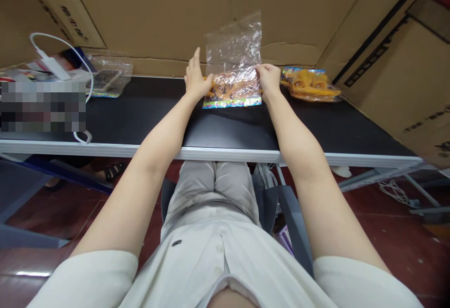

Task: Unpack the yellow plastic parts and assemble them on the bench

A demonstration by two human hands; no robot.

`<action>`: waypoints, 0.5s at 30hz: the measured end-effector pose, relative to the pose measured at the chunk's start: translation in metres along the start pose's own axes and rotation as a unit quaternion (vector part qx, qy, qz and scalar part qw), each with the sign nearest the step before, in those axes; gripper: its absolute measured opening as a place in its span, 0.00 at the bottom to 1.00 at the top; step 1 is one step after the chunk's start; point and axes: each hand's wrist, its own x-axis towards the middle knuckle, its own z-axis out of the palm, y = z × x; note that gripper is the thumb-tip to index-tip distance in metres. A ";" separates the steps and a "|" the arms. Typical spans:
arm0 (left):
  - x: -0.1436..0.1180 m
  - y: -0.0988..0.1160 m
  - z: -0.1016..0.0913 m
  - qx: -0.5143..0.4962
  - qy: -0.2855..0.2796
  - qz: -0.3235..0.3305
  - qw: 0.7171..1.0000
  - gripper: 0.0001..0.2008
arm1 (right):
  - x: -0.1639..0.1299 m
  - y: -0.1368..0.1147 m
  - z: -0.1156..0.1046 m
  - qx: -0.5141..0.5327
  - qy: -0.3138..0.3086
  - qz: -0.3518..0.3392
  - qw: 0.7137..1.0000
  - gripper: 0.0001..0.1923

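Note:
A clear plastic bag (234, 45) stands raised above the black tabletop between my two hands. Inside its lower part lies an orange item (228, 87), seemingly glasses-shaped, and a colourful printed strip runs along the bag's bottom edge. My left hand (197, 77) is at the bag's left side, fingers stretched upward and apart, the thumb touching near the orange item. At the right edge, my right hand (270, 79) pinches the film between thumb and fingers. Just right of that hand sit bagged orange glasses-like items (311, 84) with round openings.
Cardboard panels (161, 12) wall the back and right of the black table (140, 116). To the left are a white cable and plug (56, 66) and a clear bag (107, 80) with a flat item. A chair armrest (293, 219) is beside my legs.

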 end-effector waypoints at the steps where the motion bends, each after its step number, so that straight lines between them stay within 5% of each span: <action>1: -0.003 0.006 0.002 0.009 -0.022 0.022 0.999 0.51 | 0.003 0.002 -0.003 -0.008 0.018 0.008 1.000 0.26; 5: -0.019 0.037 0.017 0.047 -0.116 0.128 0.984 0.56 | 0.013 0.005 -0.013 -0.035 0.070 0.057 0.995 0.27; 9: -0.037 0.069 0.035 0.144 -0.199 0.166 0.955 0.56 | 0.016 0.002 -0.011 0.008 0.116 0.085 0.990 0.26; 15: -0.050 0.102 0.032 0.296 -0.218 0.185 0.911 0.44 | -0.005 -0.036 0.002 0.094 0.093 0.097 0.986 0.35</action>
